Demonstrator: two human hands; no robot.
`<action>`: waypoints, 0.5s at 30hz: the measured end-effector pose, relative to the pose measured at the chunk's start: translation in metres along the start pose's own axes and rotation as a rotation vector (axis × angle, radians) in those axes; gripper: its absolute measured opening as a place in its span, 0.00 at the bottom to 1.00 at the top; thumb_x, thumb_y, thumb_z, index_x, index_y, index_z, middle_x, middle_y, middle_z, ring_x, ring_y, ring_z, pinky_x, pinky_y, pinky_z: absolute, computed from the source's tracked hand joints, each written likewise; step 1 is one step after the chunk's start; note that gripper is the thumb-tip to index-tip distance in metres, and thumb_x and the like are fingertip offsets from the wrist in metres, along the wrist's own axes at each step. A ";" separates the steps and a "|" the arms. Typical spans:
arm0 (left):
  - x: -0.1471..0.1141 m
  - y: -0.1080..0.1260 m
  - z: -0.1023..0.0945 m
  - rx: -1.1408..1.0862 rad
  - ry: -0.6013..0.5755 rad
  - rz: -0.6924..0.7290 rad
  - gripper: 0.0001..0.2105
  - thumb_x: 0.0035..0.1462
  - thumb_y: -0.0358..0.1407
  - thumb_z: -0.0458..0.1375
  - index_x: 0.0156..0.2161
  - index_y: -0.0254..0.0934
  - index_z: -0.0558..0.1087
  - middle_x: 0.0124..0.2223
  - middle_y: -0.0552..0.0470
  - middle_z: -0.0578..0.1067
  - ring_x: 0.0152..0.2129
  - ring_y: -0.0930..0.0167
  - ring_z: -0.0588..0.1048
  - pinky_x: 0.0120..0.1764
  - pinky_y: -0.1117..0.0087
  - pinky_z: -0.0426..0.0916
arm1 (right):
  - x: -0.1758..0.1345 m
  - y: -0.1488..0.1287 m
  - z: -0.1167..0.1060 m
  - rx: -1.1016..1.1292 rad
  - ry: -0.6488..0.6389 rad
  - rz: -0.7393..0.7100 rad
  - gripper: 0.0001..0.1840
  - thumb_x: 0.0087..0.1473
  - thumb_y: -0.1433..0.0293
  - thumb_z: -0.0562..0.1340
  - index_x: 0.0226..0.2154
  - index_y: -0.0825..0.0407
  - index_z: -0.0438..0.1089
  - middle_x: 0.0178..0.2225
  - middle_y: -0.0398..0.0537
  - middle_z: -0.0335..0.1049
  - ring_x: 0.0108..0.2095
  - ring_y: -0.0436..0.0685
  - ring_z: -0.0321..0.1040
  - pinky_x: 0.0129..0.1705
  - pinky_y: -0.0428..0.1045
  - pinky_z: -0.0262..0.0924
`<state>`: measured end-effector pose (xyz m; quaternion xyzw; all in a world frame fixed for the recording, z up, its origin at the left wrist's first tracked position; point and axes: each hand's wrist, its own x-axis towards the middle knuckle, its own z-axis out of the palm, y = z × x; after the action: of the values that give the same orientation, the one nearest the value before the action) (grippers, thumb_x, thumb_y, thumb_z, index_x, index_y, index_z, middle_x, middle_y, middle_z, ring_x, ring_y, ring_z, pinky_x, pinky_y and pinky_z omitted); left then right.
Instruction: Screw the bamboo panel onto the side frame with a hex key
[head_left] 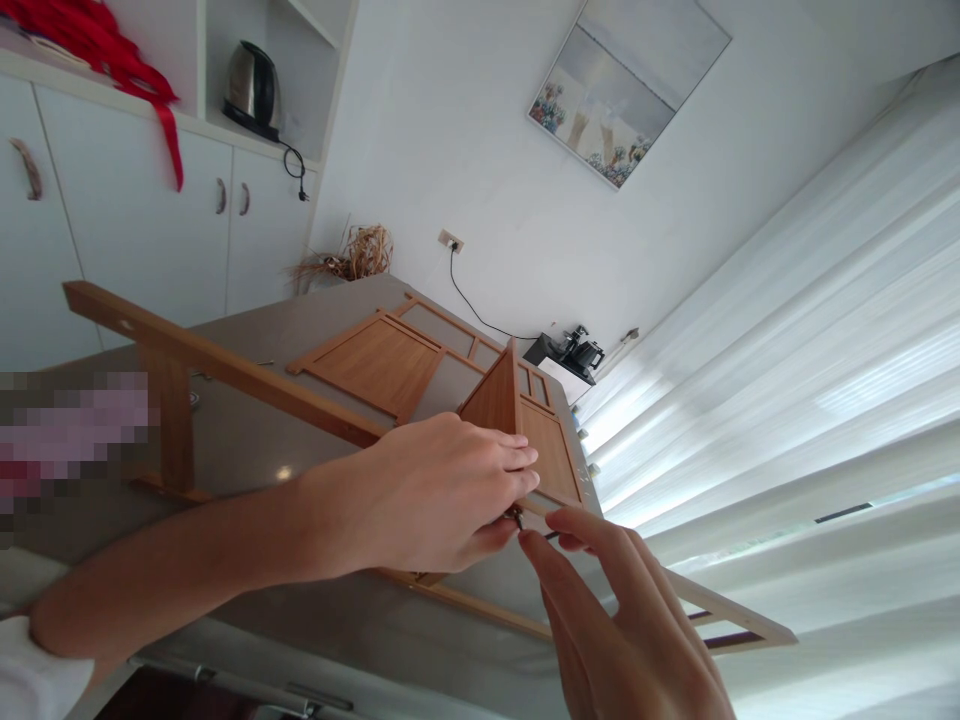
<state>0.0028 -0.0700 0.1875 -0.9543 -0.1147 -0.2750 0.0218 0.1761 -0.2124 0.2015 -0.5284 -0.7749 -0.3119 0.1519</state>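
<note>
A light-brown wooden frame (232, 370) stands across the grey table (315, 295), its far end (750, 620) reaching out to the right. My left hand (457, 490) lies over the frame near its middle, fingers curled around the wood. Between the two hands sits a small metal bolt (516, 515), by my left thumb. My right hand (622, 620) pinches a thin dark metal rod (552, 536) between thumb and forefinger; its tip is close to the bolt, but I cannot tell whether they touch. My left palm hides the joint below.
Wooden panels (382, 365) lie farther back on the table, and another panel (495, 395) stands up from the frame. Black appliances (577, 355) stand beyond the table's far end. White cabinets (150, 190) with a kettle (253, 88) are left; white curtains (787, 400) hang right.
</note>
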 end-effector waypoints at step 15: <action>0.001 -0.001 0.001 0.012 -0.003 0.001 0.18 0.71 0.38 0.54 0.60 0.34 0.74 0.63 0.51 0.76 0.60 0.67 0.74 0.50 0.67 0.74 | 0.003 -0.008 0.004 -0.138 0.060 -0.046 0.18 0.68 0.78 0.52 0.40 0.51 0.77 0.44 0.53 0.77 0.41 0.55 0.76 0.43 0.48 0.72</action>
<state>0.0042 -0.0688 0.1872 -0.9547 -0.1158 -0.2727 0.0276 0.1682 -0.2095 0.1979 -0.5101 -0.7585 -0.3838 0.1311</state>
